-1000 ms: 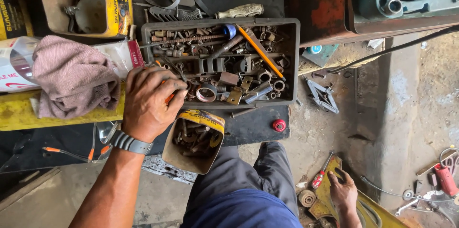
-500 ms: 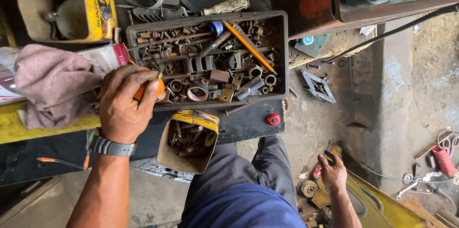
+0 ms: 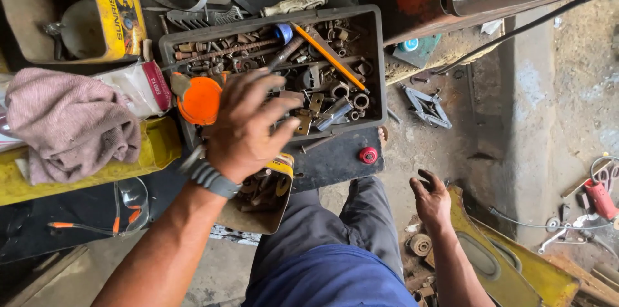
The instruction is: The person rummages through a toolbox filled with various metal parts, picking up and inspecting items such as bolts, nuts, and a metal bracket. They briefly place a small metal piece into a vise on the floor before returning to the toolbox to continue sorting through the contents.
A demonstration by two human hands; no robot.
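The right hand point(image 3: 431, 199) rests loosely open, low over floor clutter beside a yellow panel point(image 3: 477, 252). Higher up, the left hand point(image 3: 248, 128), fingers spread, hovers over the parts tray point(image 3: 376, 56) (near wall below it), touching an orange disc point(image 3: 200, 101).

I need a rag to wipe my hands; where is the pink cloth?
In the head view the pink cloth lies far left on the bench, draped over a yellow box, left of the black parts tray and the left hand.
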